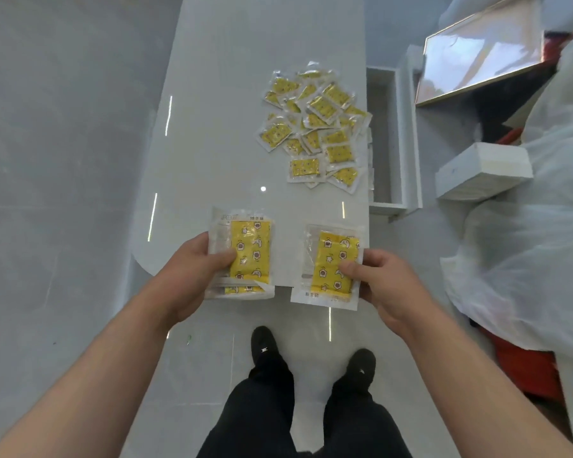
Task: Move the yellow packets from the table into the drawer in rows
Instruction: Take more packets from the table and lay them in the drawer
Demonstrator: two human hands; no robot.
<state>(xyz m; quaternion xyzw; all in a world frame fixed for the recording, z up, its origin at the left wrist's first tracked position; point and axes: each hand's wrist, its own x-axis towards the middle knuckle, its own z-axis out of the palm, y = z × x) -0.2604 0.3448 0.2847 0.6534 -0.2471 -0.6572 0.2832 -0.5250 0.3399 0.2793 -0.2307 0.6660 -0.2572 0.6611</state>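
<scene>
Left hand (192,269) grips a small stack of yellow packets (250,249) at the near edge of the surface (229,94), thumb on top, long axis pointing away from the person; the lower packets are mostly hidden. Right hand (384,282) pinches a single packet (331,262), long axis likewise pointing away, leaning slightly right. A loose pile (315,127) lies on the surface beside the open drawer (397,137), whose interior is partly cut off by the surface edge.

Near the table's (219,143) edge, black shoes (264,347) with small white marks show under black trousers (262,411); both forearms (113,358) are bare.
</scene>
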